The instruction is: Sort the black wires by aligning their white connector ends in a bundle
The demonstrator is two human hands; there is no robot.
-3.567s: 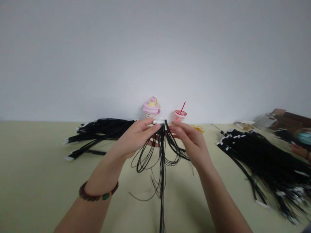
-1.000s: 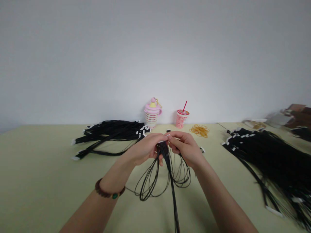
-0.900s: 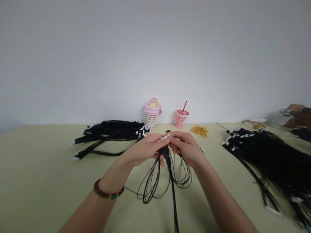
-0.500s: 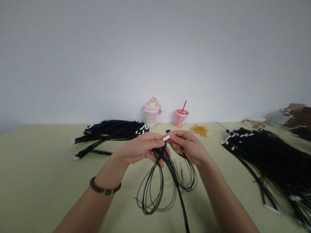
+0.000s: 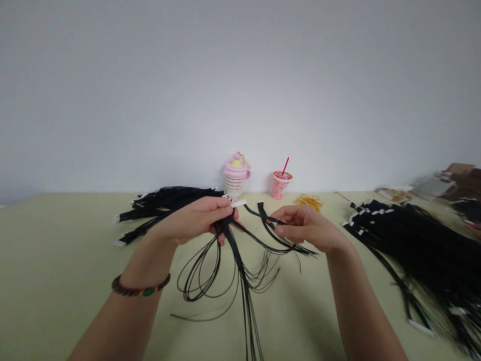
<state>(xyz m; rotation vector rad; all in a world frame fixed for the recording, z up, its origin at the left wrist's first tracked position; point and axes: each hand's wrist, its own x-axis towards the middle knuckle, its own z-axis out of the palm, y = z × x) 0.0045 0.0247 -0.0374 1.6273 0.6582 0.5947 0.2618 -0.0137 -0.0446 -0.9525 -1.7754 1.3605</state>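
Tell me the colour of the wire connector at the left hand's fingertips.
White: the wire connector at the left hand shows in the head view.

1. The wires (image 5: 236, 249) are plain black.
2. The connector (image 5: 238, 203) is solid white.
3. The left pile (image 5: 176, 194) is black with white ends (image 5: 119, 243).
4. The right pile (image 5: 424, 250) is black, flecked with white.
5. The mug (image 5: 233, 186) is white, ringed with thin dark and reddish stripes; its lid (image 5: 231, 168) is pink and yellow.
6. The cup (image 5: 280, 187) has a mottled pink-and-white pattern and a red rim (image 5: 283, 175).
7. The straw (image 5: 285, 166) is red.
8. The bands (image 5: 308, 202) are amber yellow.
9. The bracelet (image 5: 127, 290) is dark brown with one green bead (image 5: 149, 291).
10. The counter (image 5: 71, 286) is plain pale yellow-green.
11. The wall (image 5: 240, 85) is plain pale grey.
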